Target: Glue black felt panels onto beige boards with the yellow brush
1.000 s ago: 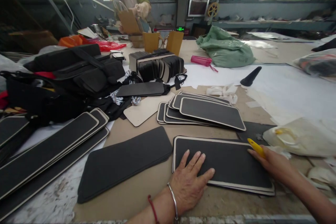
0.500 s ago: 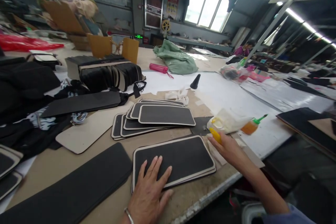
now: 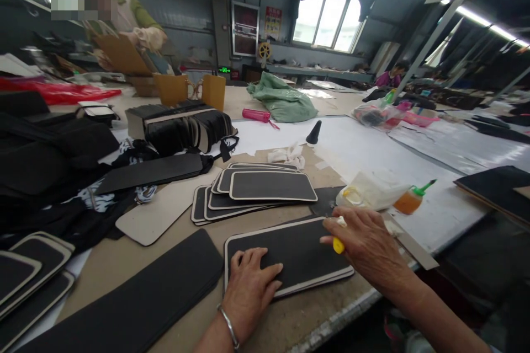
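My left hand (image 3: 250, 284) presses flat on the near left part of a black panel with a cream border (image 3: 298, 245), which tops a small stack at the table's front edge. My right hand (image 3: 364, 240) is closed around a small yellow tool (image 3: 338, 245), held over the panel's right end. Just behind lies a fanned pile of similar black panels (image 3: 259, 190). A long plain black pad (image 3: 136, 300) lies to the left of my left hand.
A clear glue bottle with a green tip (image 3: 409, 198) and a plastic bag (image 3: 368, 190) lie right of the panels. Black bags (image 3: 53, 149) crowd the left. A green sack (image 3: 284, 99) sits farther back. Another person (image 3: 124, 27) handles cardboard at the far left.
The view swung right, then steadied. My right hand came back from the right side of the panel and now sits over its right end, fingers curled on the yellow tool. My left fingers have curled slightly.
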Demonstrator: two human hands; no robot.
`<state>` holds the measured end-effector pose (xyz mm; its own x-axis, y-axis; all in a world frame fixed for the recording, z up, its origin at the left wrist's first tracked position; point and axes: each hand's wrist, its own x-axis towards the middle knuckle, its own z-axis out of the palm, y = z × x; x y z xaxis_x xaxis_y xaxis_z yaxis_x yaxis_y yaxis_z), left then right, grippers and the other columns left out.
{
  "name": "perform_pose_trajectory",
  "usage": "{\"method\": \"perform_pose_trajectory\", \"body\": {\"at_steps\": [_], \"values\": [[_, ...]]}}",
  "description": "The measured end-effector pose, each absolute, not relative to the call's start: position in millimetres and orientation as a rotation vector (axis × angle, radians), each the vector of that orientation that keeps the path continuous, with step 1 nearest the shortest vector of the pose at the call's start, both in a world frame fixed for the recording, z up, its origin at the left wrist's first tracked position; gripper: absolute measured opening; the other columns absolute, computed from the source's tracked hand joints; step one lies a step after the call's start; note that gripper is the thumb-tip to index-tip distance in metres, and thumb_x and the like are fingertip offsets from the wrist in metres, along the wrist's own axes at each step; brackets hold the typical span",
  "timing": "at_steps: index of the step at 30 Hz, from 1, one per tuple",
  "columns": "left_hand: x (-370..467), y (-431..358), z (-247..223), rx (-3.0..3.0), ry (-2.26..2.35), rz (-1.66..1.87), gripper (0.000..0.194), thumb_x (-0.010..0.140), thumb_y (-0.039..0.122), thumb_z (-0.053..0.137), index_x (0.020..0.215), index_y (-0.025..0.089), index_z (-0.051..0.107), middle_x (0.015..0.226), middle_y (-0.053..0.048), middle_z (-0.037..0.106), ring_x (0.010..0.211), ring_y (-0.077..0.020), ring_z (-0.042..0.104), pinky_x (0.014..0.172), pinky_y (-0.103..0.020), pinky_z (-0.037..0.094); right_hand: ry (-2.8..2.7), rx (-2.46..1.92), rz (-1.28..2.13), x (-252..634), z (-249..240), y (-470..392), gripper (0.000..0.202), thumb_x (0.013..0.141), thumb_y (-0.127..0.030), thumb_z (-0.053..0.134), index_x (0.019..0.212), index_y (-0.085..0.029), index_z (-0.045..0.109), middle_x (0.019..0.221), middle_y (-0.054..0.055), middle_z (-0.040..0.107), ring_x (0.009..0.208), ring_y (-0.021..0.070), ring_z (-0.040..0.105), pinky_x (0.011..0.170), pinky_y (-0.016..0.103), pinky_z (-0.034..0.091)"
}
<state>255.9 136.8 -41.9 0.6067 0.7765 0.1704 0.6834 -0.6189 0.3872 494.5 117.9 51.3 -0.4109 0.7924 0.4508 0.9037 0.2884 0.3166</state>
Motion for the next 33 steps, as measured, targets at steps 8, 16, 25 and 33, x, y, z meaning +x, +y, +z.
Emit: {"method": "perform_pose_trajectory", "body": {"at_steps": [8,16,25,33], "values": [[255.8,137.6,-41.1,2.506,1.208,0.473,0.031,0.077,0.028,0.059,0.105,0.039,0.060,0.112,-0.006,0.058,0.105,-0.0259,0.051,0.087,-0.051,0.037,-2.197,-1.748,-0.850,492.7,51.6,114.8,0.039,0.091,-0.045,0.038,0.105,-0.018,0.063,0.066,0.003,0.055,0.052,0.0121,0.048,0.049,0.026,0.029],[251.8,142.3,-31.8,2.052,1.156,0.658,0.030,0.078,0.036,0.052,0.105,0.025,0.063,0.111,-0.009,0.059,0.107,-0.0267,0.050,0.094,-0.050,0.036,-2.093,-1.282,-0.568,445.1,30.3,105.2,0.028,0.088,-0.025,0.051,0.114,-0.017,0.054,0.096,0.012,0.058,0.088,0.0181,0.056,0.070,0.026,0.046],[247.8,117.1,12.7,0.550,0.859,0.572,0.028,0.065,0.040,0.067,0.077,0.015,0.065,0.072,-0.004,0.063,0.075,-0.0199,0.061,0.071,-0.032,0.049,-2.082,-1.021,-0.437,374.7,-12.7,100.7,0.027,0.088,-0.016,0.036,0.072,-0.021,0.056,0.068,0.002,0.050,0.067,0.0150,0.048,0.065,0.030,0.043],[253.9,121.2,13.1,0.530,1.005,0.826,0.035,0.061,0.048,0.071,0.065,0.017,0.056,0.057,0.002,0.056,0.052,-0.0116,0.054,0.053,-0.023,0.046,-2.407,-0.959,-0.431,405.5,-1.4,89.5,0.034,0.088,-0.021,0.045,0.121,-0.018,0.049,0.122,0.005,0.054,0.120,0.0167,0.041,0.098,0.031,0.038]]}}
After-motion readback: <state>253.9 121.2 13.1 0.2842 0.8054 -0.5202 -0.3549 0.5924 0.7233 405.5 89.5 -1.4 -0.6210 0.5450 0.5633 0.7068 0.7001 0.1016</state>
